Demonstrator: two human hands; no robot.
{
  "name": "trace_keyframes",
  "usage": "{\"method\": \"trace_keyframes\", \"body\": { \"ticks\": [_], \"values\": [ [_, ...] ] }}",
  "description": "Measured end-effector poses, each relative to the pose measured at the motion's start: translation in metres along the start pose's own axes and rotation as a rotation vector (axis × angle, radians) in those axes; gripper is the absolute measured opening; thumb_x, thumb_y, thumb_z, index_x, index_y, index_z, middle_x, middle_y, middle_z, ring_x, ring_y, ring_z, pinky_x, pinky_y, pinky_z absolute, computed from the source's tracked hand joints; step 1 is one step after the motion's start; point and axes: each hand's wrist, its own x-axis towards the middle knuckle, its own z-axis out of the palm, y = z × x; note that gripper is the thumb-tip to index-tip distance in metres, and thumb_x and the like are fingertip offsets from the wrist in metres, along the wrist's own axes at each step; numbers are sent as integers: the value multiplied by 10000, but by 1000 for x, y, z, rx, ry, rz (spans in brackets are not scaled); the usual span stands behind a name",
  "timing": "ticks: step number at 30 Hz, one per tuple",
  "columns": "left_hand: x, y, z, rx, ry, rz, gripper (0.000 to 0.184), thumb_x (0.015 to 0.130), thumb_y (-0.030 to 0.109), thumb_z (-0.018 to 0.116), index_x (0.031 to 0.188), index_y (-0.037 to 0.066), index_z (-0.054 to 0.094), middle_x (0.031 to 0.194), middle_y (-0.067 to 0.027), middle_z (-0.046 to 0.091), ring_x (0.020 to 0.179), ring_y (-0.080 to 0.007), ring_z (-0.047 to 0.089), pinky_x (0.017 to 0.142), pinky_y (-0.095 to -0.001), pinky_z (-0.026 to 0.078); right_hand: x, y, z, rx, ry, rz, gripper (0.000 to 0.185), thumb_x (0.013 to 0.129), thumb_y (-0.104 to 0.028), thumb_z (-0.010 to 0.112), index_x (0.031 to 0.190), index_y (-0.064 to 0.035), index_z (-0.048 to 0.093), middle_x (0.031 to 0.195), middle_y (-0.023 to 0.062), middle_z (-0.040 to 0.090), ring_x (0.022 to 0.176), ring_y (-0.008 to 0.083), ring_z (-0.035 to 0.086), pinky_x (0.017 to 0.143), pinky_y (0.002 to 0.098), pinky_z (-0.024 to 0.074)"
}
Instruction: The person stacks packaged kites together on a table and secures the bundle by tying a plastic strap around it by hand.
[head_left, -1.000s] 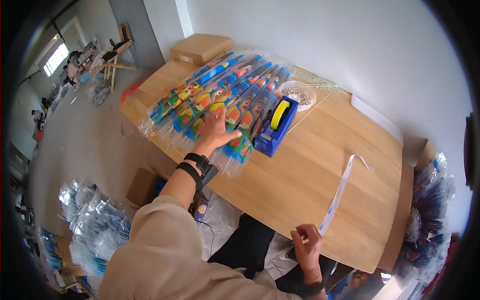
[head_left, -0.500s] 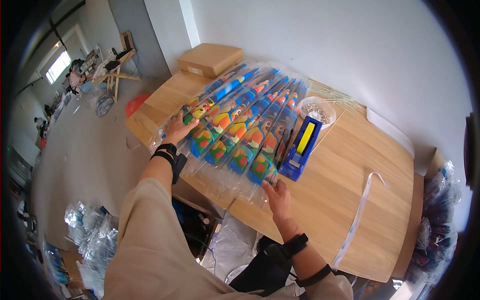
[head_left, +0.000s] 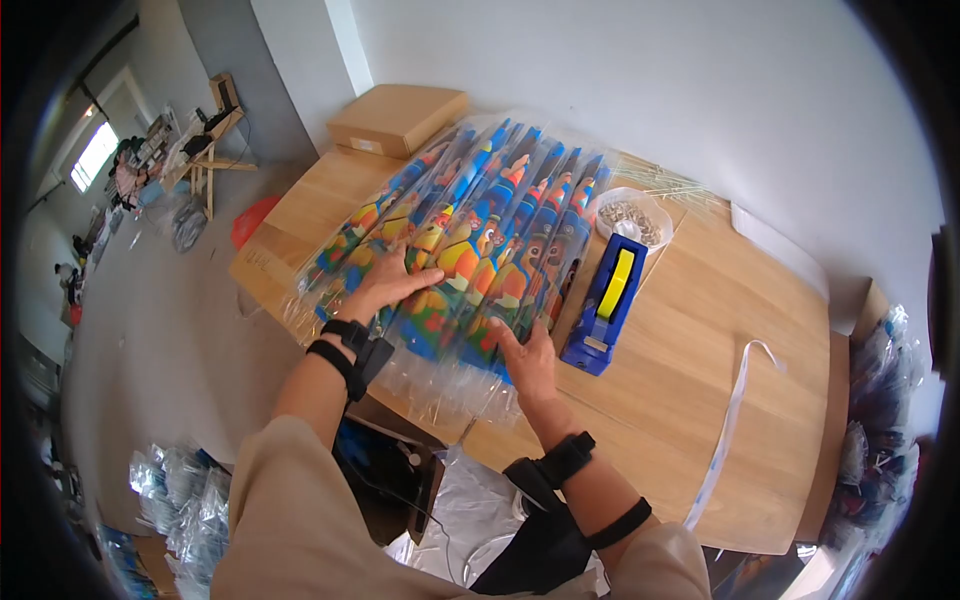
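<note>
Blk straps (head_left: 352, 372) are circling both wrists. L hand (head_left: 388, 280) is resting spread wide on the clear-wrapped packs (head_left: 470, 245), thumb well off the fingers. R hand (head_left: 528, 362) is touching the packs' near R side, thumb & fingers apart; can't tell if it's gripping any. Packs are lying side by side on the desk (head_left: 680, 400), under & btwn the hands & reaching out beyond them, cartoon prints showing thru. White strip (head_left: 727, 432) is lying well R of R hand, far end curling. Blue tape dispenser (head_left: 588, 352) w/ yellow roll (head_left: 616, 284) is standing near R hand, on its R. Past dispenser, beyond R hand, tub (head_left: 667, 228) is holding small bits; thin sticks (head_left: 672, 182) are lying behind. Brown box (head_left: 396, 122) is sitting farthest, beyond L hand.
</note>
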Motion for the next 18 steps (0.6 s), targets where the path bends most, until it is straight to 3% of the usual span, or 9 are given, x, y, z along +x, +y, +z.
{"method": "trace_keyframes", "body": {
  "ticks": [4,6,8,9,11,12,15,16,18],
  "values": [
    [-5,1,10,-59,149,-48,1156,638,651,738,1462,-8,267,1367,-274,464,1285,-387,449,1048,-410,383,20,-9,3,286,-164,363,605,796,-438,750,1079,72,588,916,152,661,846,270,641,752,376,498],
    [-9,2,17,-156,76,-42,1149,632,649,743,1456,-6,282,1359,-271,471,1279,-381,458,1047,-407,383,28,-8,2,394,-247,540,618,794,-437,756,1086,79,583,938,140,667,868,248,647,761,360,506],
    [-7,3,29,-233,48,-54,1045,664,558,778,1427,-7,341,1320,-222,514,1218,-317,521,1028,-377,398,31,-13,4,831,-370,624,643,772,-422,787,1106,83,570,1009,114,661,910,206,639,791,326,512],
    [-14,11,31,-229,44,-50,1045,664,558,778,1427,-7,341,1320,-222,514,1218,-317,521,1028,-377,398,33,-14,8,836,-365,624,643,772,-422,787,1106,83,570,1009,114,661,910,206,639,791,326,512],
    [-31,41,26,-669,-214,35,989,727,467,788,1456,9,300,1318,-160,520,1190,-259,517,1019,-372,395,37,-14,17,825,-401,603,637,762,-376,808,1145,66,554,1059,106,647,933,200,630,806,328,521],
    [-40,56,25,-706,-261,12,842,781,380,770,1416,14,357,1278,-120,536,1134,-210,537,988,-353,424,35,-17,14,919,-470,615,622,771,-321,810,1179,58,531,1100,122,633,964,201,621,807,336,518],
    [-45,52,41,-1057,-364,-47,708,822,336,739,1361,14,413,1248,-110,548,1122,-196,541,969,-342,440,29,-19,11,1061,-517,594,527,803,-250,785,1169,48,551,1074,109,647,937,200,630,822,327,512],
    [-49,55,44,-1157,-318,-22,659,807,258,754,1326,-1,442,1141,-93,597,1044,-178,582,902,-315,477,28,-22,9,1066,-513,588,527,803,-250,785,1169,48,551,1074,109,647,937,200,630,822,327,512],
    [-55,54,41,-1163,-315,13,651,805,235,749,1324,-4,439,1148,-94,593,1041,-178,587,898,-317,481,25,-26,3,958,-526,517,400,815,-160,762,1121,33,592,1019,83,664,879,189,637,811,317,505]
  ]
}}
